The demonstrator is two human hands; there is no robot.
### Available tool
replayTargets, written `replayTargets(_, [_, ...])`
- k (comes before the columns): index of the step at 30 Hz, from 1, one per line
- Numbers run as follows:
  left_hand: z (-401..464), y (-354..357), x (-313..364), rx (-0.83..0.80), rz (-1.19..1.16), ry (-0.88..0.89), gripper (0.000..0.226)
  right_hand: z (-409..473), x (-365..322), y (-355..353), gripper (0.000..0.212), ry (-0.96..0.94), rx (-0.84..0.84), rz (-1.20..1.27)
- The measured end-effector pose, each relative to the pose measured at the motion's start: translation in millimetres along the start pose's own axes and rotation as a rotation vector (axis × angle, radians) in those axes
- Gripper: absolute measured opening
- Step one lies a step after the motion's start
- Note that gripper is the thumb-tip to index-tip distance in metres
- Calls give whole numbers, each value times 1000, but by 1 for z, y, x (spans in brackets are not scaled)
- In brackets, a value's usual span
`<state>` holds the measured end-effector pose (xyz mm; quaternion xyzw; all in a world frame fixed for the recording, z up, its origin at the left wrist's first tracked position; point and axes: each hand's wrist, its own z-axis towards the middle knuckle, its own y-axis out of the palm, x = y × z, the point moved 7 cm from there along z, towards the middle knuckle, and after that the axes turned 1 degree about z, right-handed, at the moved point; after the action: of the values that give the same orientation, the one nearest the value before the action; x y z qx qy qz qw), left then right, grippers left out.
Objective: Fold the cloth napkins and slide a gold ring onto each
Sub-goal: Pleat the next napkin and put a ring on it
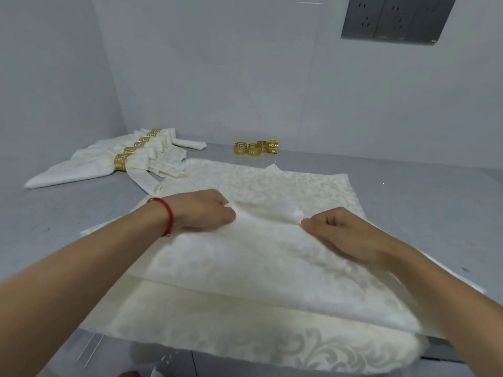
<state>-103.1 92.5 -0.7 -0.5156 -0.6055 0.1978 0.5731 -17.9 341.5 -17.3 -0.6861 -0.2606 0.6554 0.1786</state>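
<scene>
Both forearms reach forward over a cream damask napkin (272, 268) spread on a grey table (422, 191), seen from a head-worn camera. The left hand (202, 210), a red cord bracelet (167, 217) at its wrist, lies knuckles-up with fingers curled, pinching a raised fold of the cloth at its fingertips. The right hand (340, 229) faces it from the other side, fingers tucked under and thumb forward, gripping the same ridge of fabric. The two hands are near each other but apart, the gathered fold running between them.

The near edge of the napkin is doubled back, so that an upper layer lies over a lower one that reaches almost to the table's front edge. Its far corner is turned up slightly.

At the back left, a row of finished napkins (114, 161) lies fanned on the table, each cinched by a gold ring with a key-pattern cutout. Four loose gold rings (255, 147) stand clustered near the wall, well apart from the hands. A dark panel of wall sockets (394, 19) is mounted at upper right. No brand, label or lettering is legible anywhere.
</scene>
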Motion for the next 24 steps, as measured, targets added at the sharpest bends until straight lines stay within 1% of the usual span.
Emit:
replayTargets(1, [15, -6, 7, 38, 6, 19, 18, 17, 5, -9, 56, 26, 63, -35])
replayTargets(2, [29, -10, 13, 69, 14, 27, 15, 33, 10, -18, 56, 59, 128, -90])
replayTargets(4, [56, -16, 22, 127, 42, 30, 20, 61, 18, -31, 58, 127, 236, -233])
replayTargets(6, [84, -22, 29, 182, 93, 23, 18, 86, 23, -41, 59, 194, 319, -342])
replayTargets(9, [119, -25, 31, 231, 218, 7, 23, 116, 23, -48, 55, 234, 393, -471])
replayTargets(10, [126, -24, 32, 254, 267, 20, 21, 122, 22, -49, 51, 235, 419, -513])
replayTargets(13, [144, -25, 32, 333, 368, 39, 17, 141, 24, -55, 24, 237, 507, -581])
replayTargets(17, [164, -26, 22, 373, 281, 26, 13, 157, 32, -60, 12, 282, 500, -627])
replayTargets(24, [182, -29, 14, 404, 213, 43, 9, 172, 40, -63, 16, 312, 501, -687])
